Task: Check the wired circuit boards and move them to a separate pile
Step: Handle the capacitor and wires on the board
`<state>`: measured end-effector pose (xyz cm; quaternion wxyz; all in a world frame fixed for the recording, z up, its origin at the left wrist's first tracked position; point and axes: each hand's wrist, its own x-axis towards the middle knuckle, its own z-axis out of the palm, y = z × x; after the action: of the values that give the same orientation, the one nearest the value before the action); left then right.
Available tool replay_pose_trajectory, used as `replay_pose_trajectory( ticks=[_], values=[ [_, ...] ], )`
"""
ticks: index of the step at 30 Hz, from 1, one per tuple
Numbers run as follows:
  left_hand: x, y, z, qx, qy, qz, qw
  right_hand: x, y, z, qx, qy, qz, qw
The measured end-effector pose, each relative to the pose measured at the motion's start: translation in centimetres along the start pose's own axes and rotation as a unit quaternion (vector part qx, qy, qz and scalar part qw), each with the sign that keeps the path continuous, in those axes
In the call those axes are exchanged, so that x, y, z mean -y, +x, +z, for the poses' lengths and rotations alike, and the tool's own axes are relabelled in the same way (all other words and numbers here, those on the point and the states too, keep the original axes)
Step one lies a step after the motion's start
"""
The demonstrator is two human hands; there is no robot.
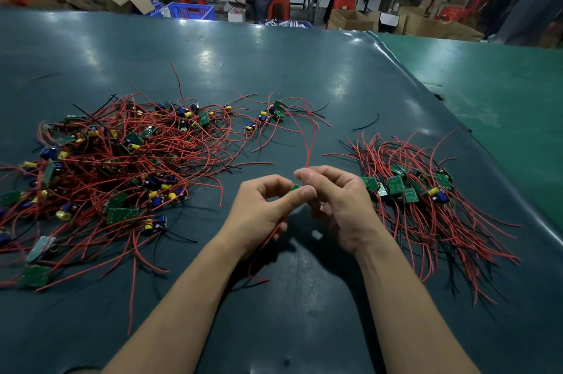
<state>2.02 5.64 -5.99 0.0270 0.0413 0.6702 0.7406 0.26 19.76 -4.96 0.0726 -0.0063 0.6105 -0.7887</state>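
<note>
one board between my hands
my left hand (268, 206) and right hand (338, 203) fingers pinch a small green board (295, 187), red wires (308, 157) trailing over the tabletop (213, 62).

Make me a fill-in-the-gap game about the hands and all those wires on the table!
1. Both hands, left and right, pinch one small ____ circuit board.
2. Most of the wires on the table are ____.
3. The bigger, messier pile lies on the person's ____ side.
4. The tidier pile has its wires mostly trailing ____ the person.

Missing words: green; red; left; toward
</note>
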Motion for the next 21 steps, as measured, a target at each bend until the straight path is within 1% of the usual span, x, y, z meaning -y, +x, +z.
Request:
replay_pose_trajectory(
  ticks=[2, 4, 6, 8, 10, 12, 18, 20, 21],
  values=[
    [-0.1, 0.1, 0.0, 0.03, -0.031, -0.009, 0.999, 0.0, 0.2, 0.1, -0.028, 0.007, -0.011, 1.0],
    [-0.1, 0.0, 0.1, 0.042, -0.061, -0.019, 0.997, 0.0, 0.3, 0.2, -0.044, 0.024, -0.019, 0.999],
    [0.0, 0.0, 0.2, 0.031, -0.055, -0.025, 0.998, -0.2, 0.3, 0.2, -0.039, 0.025, -0.009, 0.999],
    [0.2, 0.0, 0.2, 0.014, -0.048, -0.026, 0.998, -0.3, 0.2, 0.1, -0.028, 0.001, -0.006, 1.0],
    [0.4, 0.0, 0.1, 0.006, -0.047, -0.027, 0.999, -0.3, 0.2, 0.0, -0.024, -0.023, -0.019, 0.999],
    [0.4, 0.0, 0.1, 0.01, -0.052, -0.022, 0.998, -0.1, 0.2, -0.2, -0.039, -0.022, -0.034, 0.998],
    [0.4, -0.3, -0.1, 0.078, -0.058, -0.011, 0.995, -0.1, 1.0, -0.9, -0.146, 0.057, -0.078, 0.985],
    [0.3, -0.3, -0.2, 0.095, -0.063, -0.013, 0.993, -0.2, 1.1, -1.2, -0.185, 0.037, -0.107, 0.976],
    [0.3, -0.4, -0.2, 0.101, -0.062, -0.012, 0.993, -0.3, 1.1, -1.3, -0.2, -0.011, -0.134, 0.97]
  ],
)
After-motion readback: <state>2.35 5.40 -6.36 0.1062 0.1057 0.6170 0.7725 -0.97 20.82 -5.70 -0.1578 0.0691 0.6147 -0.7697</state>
